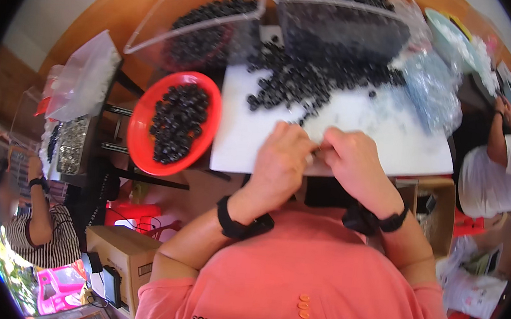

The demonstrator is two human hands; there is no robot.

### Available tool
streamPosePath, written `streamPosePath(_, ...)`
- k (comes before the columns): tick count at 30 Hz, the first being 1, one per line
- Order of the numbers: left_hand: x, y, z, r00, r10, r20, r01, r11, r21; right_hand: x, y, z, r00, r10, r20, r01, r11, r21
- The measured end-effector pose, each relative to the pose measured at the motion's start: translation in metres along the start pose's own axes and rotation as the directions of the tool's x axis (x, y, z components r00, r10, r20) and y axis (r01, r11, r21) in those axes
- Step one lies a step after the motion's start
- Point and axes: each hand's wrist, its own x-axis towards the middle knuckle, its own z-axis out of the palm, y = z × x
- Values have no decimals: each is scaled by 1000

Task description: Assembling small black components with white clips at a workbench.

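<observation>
My left hand (281, 159) and my right hand (353, 163) meet over the near edge of a white board (390, 148). Both are closed, fingertips pinched close together. Whatever they hold is too small and too covered to make out. Just beyond them, small shiny black round pieces (298, 84) lie loose in a pile on the board, a few straggling toward my left fingers. A red oval bowl (139, 116) stands left of the board and holds many similar black pieces (176, 122).
Two clear plastic bins (346, 31) of black pieces stand at the back. A crumpled clear bag (434, 93) lies at the board's right, near a pale green basin (443, 30). Cardboard boxes (119, 260) flank me. Other people sit at left (48, 232) and right (498, 168).
</observation>
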Motion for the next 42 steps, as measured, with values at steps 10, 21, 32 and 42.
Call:
streamPosePath(10, 5, -2, 3, 988, -156, -2, 152, 964, -218, 10, 8, -2, 997, 23, 80, -27, 999, 46)
streamPosePath(21, 8, 6, 1, 975, -214, 65, 220, 970, -106, 11, 4, -7, 988, 35, 151, -49, 995, 91)
streamPosePath(32, 10, -1, 3, 992, -124, 31, 127, 987, -98, 24, 11, -6, 987, -60, 148, 40, 990, 136)
streamPosePath(42, 6, -1, 0, 969, -234, 82, 246, 945, -213, 26, 13, -12, 943, 17, 333, -118, 951, 285)
